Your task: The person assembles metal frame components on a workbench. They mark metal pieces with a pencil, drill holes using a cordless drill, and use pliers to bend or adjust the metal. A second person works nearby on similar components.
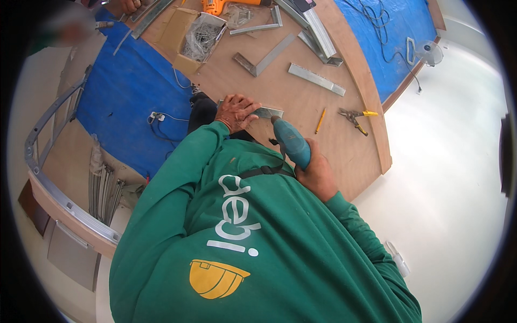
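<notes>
My left hand (pixel 236 112) lies over a short galvanized metal profile (pixel 268 112) at the near edge of the wooden board (pixel 301 102), fingers pressing it down. My right hand (pixel 319 173) is wrapped round the handle of a teal power drill (pixel 291 141). The drill's front end meets the right end of the profile; the bit's tip cannot be made out. To the right of the drill lie a yellow pencil (pixel 320 121) and tin snips (pixel 355 119) with yellow on the handles. Another cut metal strip (pixel 316 79) rests beyond my hands.
An open cardboard box (pixel 175 35) holds a bag of screws (pixel 202 40). Bent metal angles (pixel 261 59), long channels (pixel 318 32) and an orange drill (pixel 214 6) lie farther back. Blue sheeting (pixel 129 86) with cables spreads at left. Another person's hand (pixel 130 5) shows far left.
</notes>
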Demonstrator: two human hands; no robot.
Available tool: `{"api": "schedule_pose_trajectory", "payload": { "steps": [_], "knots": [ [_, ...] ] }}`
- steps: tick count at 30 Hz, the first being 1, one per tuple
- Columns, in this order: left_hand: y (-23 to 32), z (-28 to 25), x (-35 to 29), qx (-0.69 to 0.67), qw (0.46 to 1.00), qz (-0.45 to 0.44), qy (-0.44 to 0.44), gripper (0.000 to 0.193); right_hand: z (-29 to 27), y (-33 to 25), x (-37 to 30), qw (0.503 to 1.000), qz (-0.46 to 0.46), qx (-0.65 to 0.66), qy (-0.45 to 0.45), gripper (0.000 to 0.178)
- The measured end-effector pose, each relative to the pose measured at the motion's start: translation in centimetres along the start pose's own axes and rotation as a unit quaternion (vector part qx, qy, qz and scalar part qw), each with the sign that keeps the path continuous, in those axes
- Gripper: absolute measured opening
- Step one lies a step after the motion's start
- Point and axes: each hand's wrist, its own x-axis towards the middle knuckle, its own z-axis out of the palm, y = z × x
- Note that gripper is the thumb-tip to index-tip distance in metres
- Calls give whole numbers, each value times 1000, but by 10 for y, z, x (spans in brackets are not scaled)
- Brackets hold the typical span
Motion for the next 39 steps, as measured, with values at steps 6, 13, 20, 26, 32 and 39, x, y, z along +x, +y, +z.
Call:
{"api": "schedule_pose_trajectory", "payload": {
  "steps": [6, 13, 20, 26, 32, 39],
  "knots": [
    [1, -1, 0, -3, 1000, -4, 1, 48, -2, 5, 1, 1000, -18, 2, 5, 65],
    [1, 0, -1, -4, 1000, -4, 0, 49, -3, 5, 1, 1000, -14, 6, 1, 64],
    [0, 0, 0, -16, 1000, -5, -4, 48, -5, 2, 0, 1000, -14, 6, -1, 63],
    [0, -1, -1, -12, 1000, -8, -8, 45, -2, 8, 0, 1000, -18, 7, 9, 62],
    [1, -1, -1, -9, 1000, -8, -14, 46, -1, 11, -1, 999, -28, 19, 9, 63],
    [1, -1, -1, -7, 1000, -10, -13, 46, -1, 11, 0, 1000, -21, 8, 7, 63]
  ]
}}
